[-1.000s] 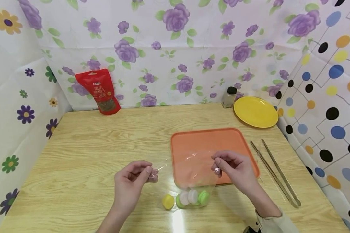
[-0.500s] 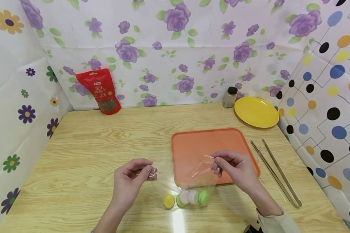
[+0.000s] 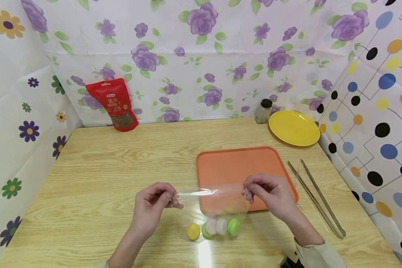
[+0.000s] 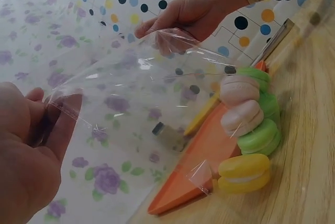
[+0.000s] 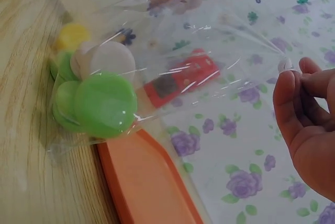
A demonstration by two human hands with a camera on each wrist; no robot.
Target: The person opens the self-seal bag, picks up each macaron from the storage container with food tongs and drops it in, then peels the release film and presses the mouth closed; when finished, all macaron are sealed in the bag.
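Observation:
A clear plastic bag [image 4: 141, 72] hangs stretched between my two hands. My left hand [image 3: 151, 208] pinches its upper left corner between thumb and fingers. The upper right corner is pinched by my right hand [image 3: 270, 196]. At the bottom of the bag, close over the table, lie several macarons in a row: a yellow macaron [image 3: 193, 232] on the left, pale pink macarons [image 4: 242, 118] in the middle, and green macarons [image 5: 107, 103] toward the right. Some green ones are partly hidden behind the pink ones.
Behind the bag lies an orange tray [image 3: 234, 167]. Metal tongs [image 3: 316, 199] rest to its right. Farther back are a yellow plate [image 3: 294, 127], a black-lidded jar [image 3: 263, 111] and a red pouch [image 3: 112, 104] against the flowered cloth.
My left hand has shifted slightly to the right, and its fingers have moved on the corner. The bag's upper edge now shows as a straighter, bright band. The right hand has barely moved.

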